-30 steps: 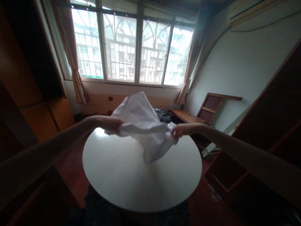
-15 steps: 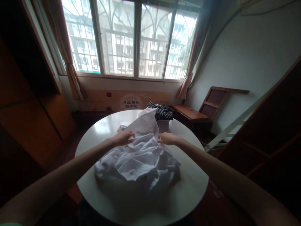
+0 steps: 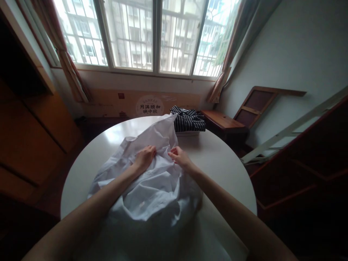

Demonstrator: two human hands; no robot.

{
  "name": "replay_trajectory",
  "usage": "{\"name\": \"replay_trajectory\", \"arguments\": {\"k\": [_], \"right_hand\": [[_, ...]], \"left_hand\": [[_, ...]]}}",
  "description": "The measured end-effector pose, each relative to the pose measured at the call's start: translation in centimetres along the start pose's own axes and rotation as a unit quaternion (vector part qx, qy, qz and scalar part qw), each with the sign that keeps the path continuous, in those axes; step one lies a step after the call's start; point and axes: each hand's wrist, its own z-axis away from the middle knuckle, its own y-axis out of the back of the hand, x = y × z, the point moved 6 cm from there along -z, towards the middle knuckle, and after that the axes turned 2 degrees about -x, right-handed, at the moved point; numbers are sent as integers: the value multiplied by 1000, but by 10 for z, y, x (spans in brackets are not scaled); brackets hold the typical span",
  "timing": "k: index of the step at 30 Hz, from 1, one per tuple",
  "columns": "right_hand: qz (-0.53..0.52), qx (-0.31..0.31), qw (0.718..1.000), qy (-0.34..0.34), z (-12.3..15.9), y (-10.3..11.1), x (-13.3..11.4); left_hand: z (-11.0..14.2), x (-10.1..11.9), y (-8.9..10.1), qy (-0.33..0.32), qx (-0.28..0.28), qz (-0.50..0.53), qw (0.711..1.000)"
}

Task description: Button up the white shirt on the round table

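A crumpled white shirt lies spread over the round white table, with many loose folds and one pointed end reaching toward the far edge. My left hand rests on its middle, fingers curled into the cloth. Close by on the right, my right hand pinches the shirt's right edge between thumb and fingers. The two hands are a short gap apart. Touching or just behind the shirt's far tip sits a folded black-and-white striped garment.
The round table has a glossy top. Below the striped garment is a pale folded stack. Beyond stand a wooden bench and a window with curtains. A pale ladder-like frame leans at right; wooden cabinets stand left.
Both hands have come closer together and down onto the shirt, my right hand now pinching its edge. The shirt's left side has spread outward. The camera view has tilted down and nearer.
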Motion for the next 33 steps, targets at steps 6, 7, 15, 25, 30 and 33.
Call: {"name": "replay_trajectory", "arguments": {"k": [6, 7, 15, 25, 30, 33], "right_hand": [[67, 83, 981, 160, 31, -19, -23], [96, 82, 974, 187, 36, -24, -26], [169, 1, 977, 126, 41, -28, -17], [-21, -288, 943, 163, 56, -14, -31], [21, 80, 983, 162, 51, 0, -29], [35, 127, 973, 188, 55, -6, -29]], "left_hand": [[-7, -59, 11, 156, 73, -3, 985], [-7, -66, 12, 171, 80, -1, 982], [12, -18, 41, 28, 210, 92, 973], [28, 12, 10, -13, 22, 127, 992], [25, 10, 5, 42, -46, 385, 921], [29, 17, 9, 98, -102, 505, 852]]}}
